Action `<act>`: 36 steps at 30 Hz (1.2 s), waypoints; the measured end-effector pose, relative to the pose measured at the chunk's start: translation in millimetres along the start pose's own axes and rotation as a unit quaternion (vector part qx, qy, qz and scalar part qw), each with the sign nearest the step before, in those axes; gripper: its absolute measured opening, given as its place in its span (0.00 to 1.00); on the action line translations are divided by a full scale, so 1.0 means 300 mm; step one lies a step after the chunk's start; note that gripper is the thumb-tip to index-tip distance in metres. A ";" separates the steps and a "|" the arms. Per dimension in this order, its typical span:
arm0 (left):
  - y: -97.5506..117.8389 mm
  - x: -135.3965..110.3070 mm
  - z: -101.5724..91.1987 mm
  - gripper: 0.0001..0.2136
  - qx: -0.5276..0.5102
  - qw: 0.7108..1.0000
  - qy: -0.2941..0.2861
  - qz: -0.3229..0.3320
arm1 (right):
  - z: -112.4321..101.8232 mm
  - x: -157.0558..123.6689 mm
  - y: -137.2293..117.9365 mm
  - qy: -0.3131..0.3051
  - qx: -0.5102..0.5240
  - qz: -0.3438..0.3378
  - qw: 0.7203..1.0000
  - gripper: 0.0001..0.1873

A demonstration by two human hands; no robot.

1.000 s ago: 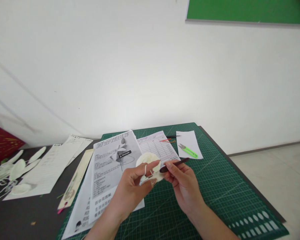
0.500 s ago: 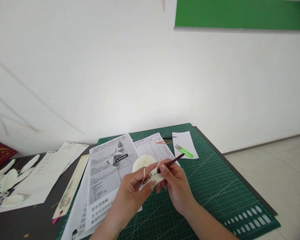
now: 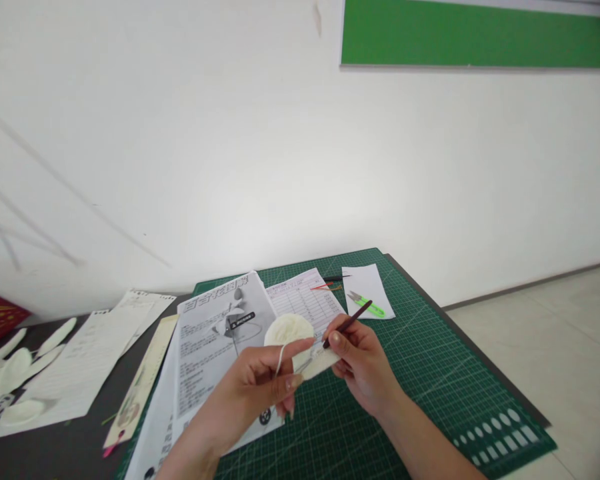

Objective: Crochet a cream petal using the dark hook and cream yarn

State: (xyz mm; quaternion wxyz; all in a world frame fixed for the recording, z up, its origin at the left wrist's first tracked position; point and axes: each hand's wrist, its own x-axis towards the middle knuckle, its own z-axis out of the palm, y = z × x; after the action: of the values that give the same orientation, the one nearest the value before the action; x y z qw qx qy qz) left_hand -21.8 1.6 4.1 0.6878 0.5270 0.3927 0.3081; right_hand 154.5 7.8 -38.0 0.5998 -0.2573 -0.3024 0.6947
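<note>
My left hand (image 3: 257,390) pinches a small cream crocheted piece (image 3: 319,361), with a strand of cream yarn looped over its forefinger. My right hand (image 3: 363,363) grips a dark brown crochet hook (image 3: 349,323), its tip at the piece and its handle slanting up to the right. Just behind the hands a cream ball of yarn (image 3: 287,329) rests on printed sheets. Both hands hover above a green cutting mat (image 3: 420,373).
An instruction sheet (image 3: 215,347) and a table form (image 3: 303,297) lie on the mat. Green thread snips (image 3: 366,304) sit on a white slip at the back. White petal shapes (image 3: 15,363) and papers (image 3: 87,357) cover the dark table at left. The table's edge drops off at right.
My left hand has shifted down and left, its fingers curling round the piece. The hook's handle has tilted more upright. The camera has turned slightly right and down.
</note>
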 end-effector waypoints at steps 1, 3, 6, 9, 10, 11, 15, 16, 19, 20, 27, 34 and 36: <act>0.000 -0.001 -0.007 0.18 0.005 1.000 0.000 -0.007 | -0.002 0.000 -0.004 -0.004 -0.001 0.003 1.000 0.13; 0.003 -0.007 -0.023 0.20 0.012 1.000 -0.018 -0.023 | -0.004 -0.003 -0.013 -0.011 -0.003 0.008 1.000 0.13; 0.007 -0.016 -0.038 0.20 0.004 0.998 -0.047 -0.040 | -0.003 -0.008 -0.024 -0.019 -0.008 0.021 1.000 0.13; 0.007 -0.017 -0.040 0.22 -0.003 0.998 -0.053 -0.045 | 0.000 -0.009 -0.028 -0.018 -0.010 0.028 0.999 0.13; 0.007 -0.015 -0.041 0.22 0.000 0.998 -0.055 -0.040 | 0.000 -0.008 -0.027 -0.015 -0.011 0.026 0.999 0.14; 0.008 -0.012 -0.042 0.23 0.007 0.998 -0.059 -0.029 | 0.000 -0.007 -0.026 -0.010 -0.013 0.022 1.000 0.14; 0.019 0.004 -0.051 0.22 0.054 0.993 -0.085 0.062 | 0.002 -0.006 -0.011 -0.013 -0.017 0.028 0.999 0.13; 0.022 0.009 -0.049 0.23 0.064 0.991 -0.083 0.084 | 0.003 -0.006 -0.007 -0.017 -0.018 0.030 0.999 0.13; 0.019 0.019 -0.021 0.23 0.075 0.991 -0.047 0.103 | 0.008 -0.006 0.000 -0.016 -0.032 0.014 0.999 0.12; 0.013 0.021 -0.006 0.24 0.064 0.993 -0.026 0.093 | 0.010 -0.006 0.001 -0.010 -0.039 0.002 0.999 0.12; -0.027 0.017 0.092 0.22 -0.010 0.983 0.173 0.065 | 0.025 -0.016 0.005 0.028 -0.111 -0.058 0.992 0.13; -0.034 0.021 0.085 0.14 -0.019 0.976 0.206 0.073 | 0.016 -0.014 0.015 0.025 -0.097 -0.053 0.994 0.08; -0.037 0.022 0.078 0.04 -0.001 0.977 0.200 0.079 | 0.013 -0.008 0.011 0.033 -0.052 -0.021 0.998 0.07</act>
State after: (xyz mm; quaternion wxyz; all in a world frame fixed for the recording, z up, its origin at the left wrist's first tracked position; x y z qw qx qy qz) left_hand 2.0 -7.1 -4.9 0.5692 0.4833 0.4795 0.4610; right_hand 149.8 4.7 -37.9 0.6100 -0.3040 -0.3237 0.6563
